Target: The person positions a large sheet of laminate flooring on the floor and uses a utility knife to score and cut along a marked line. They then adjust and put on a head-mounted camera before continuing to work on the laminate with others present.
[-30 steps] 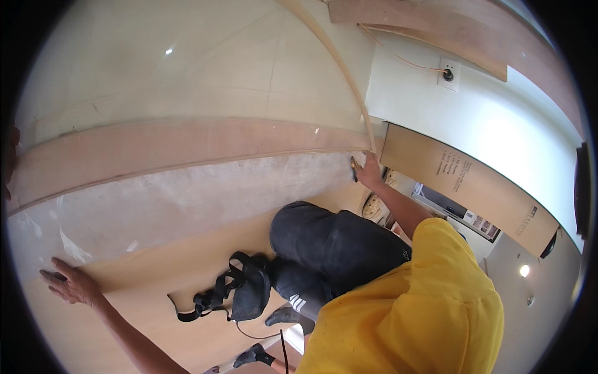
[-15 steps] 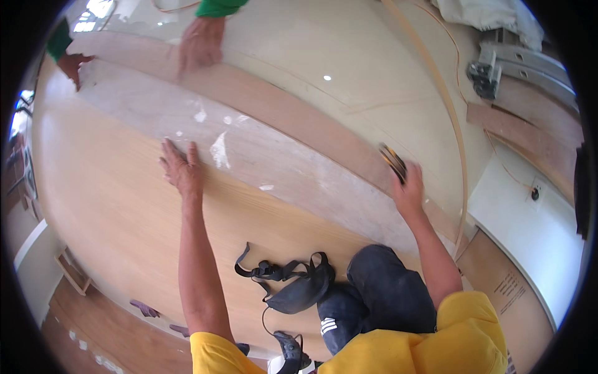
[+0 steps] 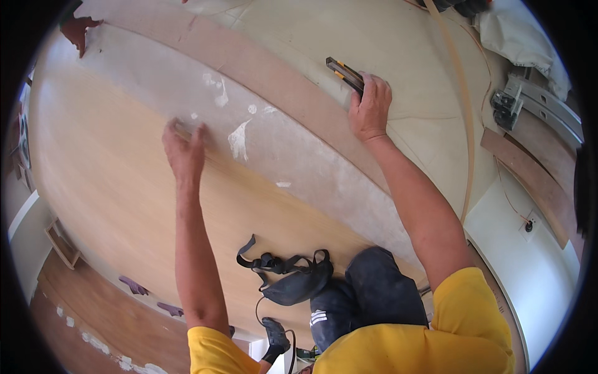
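My right hand (image 3: 372,107) is closed on a black-and-yellow utility knife (image 3: 342,73), held over the pale surface (image 3: 280,37) beside a long pinkish strip (image 3: 261,78). My left hand (image 3: 185,151) has its fingers apart and slightly curled, blurred, at the seam between a whitish board with white smears (image 3: 317,168) and a light wood panel (image 3: 118,156). Whether its fingertips press down I cannot tell. A black pouch with straps (image 3: 298,282) lies on the panel beside my bent knee (image 3: 380,287).
A co-worker's hand (image 3: 81,34) grips the board's far left end. At right are a curved tan strip (image 3: 464,124), a metal ladder-like piece (image 3: 542,109), a white sack (image 3: 517,43), loose boards (image 3: 523,168) and a plugged-in socket (image 3: 529,225). A wooden frame (image 3: 61,243) stands beyond the panel's left edge.
The view has swung leftward along the board. My right hand has moved up with the knife, past the strip. My left hand's fingers have curled slightly. The co-worker's second hand has mostly left view.
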A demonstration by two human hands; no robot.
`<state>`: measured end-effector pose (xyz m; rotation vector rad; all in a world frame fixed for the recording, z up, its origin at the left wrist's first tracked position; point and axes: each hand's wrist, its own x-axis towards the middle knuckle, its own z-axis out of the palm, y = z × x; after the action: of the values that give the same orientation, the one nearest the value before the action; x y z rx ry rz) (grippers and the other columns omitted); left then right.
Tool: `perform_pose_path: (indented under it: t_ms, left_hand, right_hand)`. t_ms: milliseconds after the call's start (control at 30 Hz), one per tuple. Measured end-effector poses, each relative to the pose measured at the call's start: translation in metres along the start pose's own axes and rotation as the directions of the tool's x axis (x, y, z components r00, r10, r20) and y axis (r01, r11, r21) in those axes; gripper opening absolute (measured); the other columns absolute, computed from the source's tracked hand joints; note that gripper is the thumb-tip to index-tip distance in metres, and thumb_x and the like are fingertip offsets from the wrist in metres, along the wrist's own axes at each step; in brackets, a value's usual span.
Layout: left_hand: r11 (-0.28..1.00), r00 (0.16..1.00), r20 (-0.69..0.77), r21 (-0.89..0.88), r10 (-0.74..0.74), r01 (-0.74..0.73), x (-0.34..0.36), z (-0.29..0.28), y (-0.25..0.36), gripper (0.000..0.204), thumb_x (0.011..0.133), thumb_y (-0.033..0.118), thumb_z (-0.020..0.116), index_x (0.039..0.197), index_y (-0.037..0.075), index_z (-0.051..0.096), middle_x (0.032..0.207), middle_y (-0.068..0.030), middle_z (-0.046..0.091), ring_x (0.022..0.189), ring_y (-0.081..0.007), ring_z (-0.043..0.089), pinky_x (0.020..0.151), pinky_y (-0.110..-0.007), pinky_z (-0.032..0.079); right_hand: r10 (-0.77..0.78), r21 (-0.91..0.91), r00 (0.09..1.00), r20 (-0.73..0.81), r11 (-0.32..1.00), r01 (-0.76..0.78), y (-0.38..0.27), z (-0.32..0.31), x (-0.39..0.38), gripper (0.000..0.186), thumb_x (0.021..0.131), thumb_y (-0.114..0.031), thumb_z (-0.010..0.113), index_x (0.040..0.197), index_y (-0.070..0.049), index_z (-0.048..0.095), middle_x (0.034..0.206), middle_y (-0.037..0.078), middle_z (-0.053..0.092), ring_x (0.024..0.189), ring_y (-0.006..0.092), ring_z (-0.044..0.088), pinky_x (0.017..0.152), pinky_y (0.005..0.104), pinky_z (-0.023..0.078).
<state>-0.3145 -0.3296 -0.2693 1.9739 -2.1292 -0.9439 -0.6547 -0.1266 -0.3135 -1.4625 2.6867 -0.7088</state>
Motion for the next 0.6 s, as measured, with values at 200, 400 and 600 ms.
perform_pose_path:
  t_ms: [200,400,600]
  left_hand:
    - [0.994,0.964,-0.267,0.11,0.009,0.021,0.081,-0.013,0.045,0.099,0.081,0.062,0.071,0.15,0.001,0.035,0.155,-0.0292,0.028,0.149,-0.039,0.02,0.116,-0.05,0.03]
    - [0.927,0.892,-0.324,0.095,-0.317,0.364,0.117,0.015,0.096,0.125,0.063,0.077,0.075,0.158,0.013,0.025,0.16,-0.0283,0.017,0.148,-0.0531,0.009,0.113,-0.068,0.022]
    - [0.916,0.878,-0.33,0.083,-0.346,0.393,0.119,0.015,0.099,0.121,0.061,0.069,0.079,0.157,0.015,0.027,0.161,-0.026,0.017,0.147,-0.054,0.012,0.111,-0.07,0.023]
  right_hand:
    - [0.012,0.017,1.0,0.008,1.0,-0.012,-0.004,-0.003,0.002,0.048,0.082,-0.009,0.064,0.128,-0.005,0.052,0.118,0.015,0.054,0.12,0.0333,0.048,0.111,0.0526,0.031]
    - [-0.04,0.008,0.999,-0.017,0.999,0.04,0.001,0.0,0.005,0.051,0.08,-0.004,0.063,0.129,-0.003,0.051,0.118,0.016,0.053,0.119,0.0349,0.049,0.11,0.0547,0.032]
    - [-0.022,0.017,1.0,-0.006,1.0,0.022,-0.004,-0.002,0.001,0.054,0.079,-0.001,0.063,0.131,-0.003,0.05,0.118,0.016,0.053,0.12,0.0346,0.048,0.109,0.0554,0.032]
